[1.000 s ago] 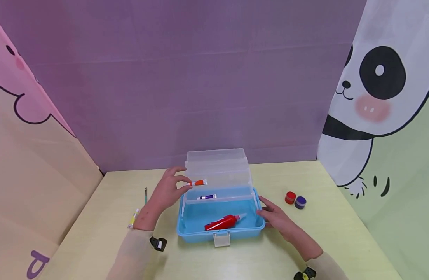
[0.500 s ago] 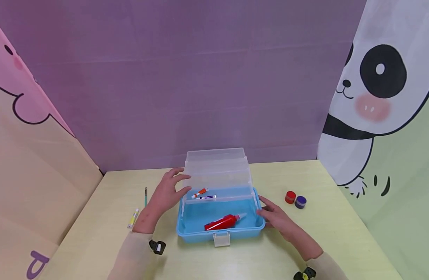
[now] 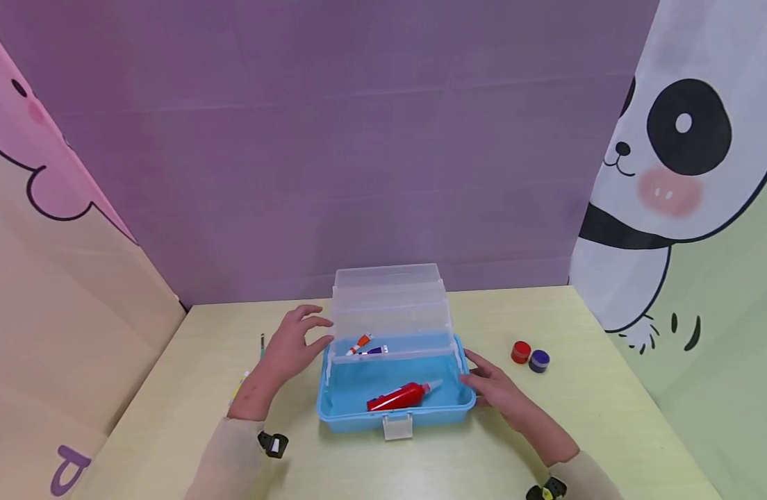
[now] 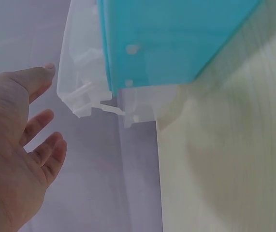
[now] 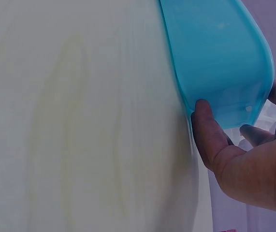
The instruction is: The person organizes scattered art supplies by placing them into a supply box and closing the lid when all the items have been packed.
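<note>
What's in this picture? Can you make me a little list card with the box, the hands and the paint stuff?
Box: blue box, open, on the table
Lid: clear lid, raised at the back
Bottle: red bottle, lying inside the box
Tubes: orange tube and purple tube, farther back than the bottle
Jars: red jar and purple jar, right of the box
Left hand: beside the box, holding nothing
Right hand: holding the box's right side
</note>
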Motion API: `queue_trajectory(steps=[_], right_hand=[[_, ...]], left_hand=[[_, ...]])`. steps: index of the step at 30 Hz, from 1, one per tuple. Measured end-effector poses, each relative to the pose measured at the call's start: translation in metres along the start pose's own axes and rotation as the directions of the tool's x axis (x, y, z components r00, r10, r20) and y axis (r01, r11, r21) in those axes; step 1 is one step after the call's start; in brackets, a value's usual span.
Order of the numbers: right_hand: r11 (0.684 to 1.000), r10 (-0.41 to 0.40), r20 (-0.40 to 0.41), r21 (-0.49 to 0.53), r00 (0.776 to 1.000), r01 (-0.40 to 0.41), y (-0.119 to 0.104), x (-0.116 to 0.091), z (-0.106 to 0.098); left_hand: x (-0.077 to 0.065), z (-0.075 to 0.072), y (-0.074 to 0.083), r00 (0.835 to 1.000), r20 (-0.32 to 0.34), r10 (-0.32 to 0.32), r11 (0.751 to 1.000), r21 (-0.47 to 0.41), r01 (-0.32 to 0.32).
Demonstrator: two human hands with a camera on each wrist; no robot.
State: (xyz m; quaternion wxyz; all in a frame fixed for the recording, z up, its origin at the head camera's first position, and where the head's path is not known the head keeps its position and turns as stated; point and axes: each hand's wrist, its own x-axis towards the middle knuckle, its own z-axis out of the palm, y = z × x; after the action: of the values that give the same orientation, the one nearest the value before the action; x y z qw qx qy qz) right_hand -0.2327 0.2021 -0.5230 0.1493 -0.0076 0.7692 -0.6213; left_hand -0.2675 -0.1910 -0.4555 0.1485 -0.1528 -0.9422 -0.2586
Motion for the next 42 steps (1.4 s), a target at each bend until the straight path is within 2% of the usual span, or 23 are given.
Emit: queue_trajectory(steps=[8, 20, 27, 36, 42], right_hand=[[1.0, -0.002, -0.008, 0.01, 1.0, 0.002, 0.0, 0.0, -0.001], [1.0, -0.002, 0.0, 0.004, 1.0, 0.002, 0.001, 0.002, -0.002], [1.0, -0.005, 0.012, 0.009, 1.0, 0.005, 0.001, 0.002, -0.001], [1.0, -0.008, 0.019, 0.011, 1.0, 0.008, 0.0, 0.0, -0.001], [1.0, -0.003, 0.023, 0.011, 1.0, 0.003, 0.0, -0.001, -0.001]], left_hand=[[-0.005, -0.001, -0.008, 1.0, 0.021, -0.021, 1.0, 0.011, 0.021], [-0.013, -0.009, -0.018, 0.999, 0.04, -0.019, 1.0, 0.004, 0.019], [-0.024, -0.013, -0.032, 0.998, 0.056, -0.025, 1.0, 0.0, 0.025], [-0.039, -0.018, -0.05, 0.998, 0.058, 0.012, 1.0, -0.001, -0.012], [-0.047, -0.02, -0.059, 0.997, 0.074, -0.021, 1.0, 0.008, 0.021]])
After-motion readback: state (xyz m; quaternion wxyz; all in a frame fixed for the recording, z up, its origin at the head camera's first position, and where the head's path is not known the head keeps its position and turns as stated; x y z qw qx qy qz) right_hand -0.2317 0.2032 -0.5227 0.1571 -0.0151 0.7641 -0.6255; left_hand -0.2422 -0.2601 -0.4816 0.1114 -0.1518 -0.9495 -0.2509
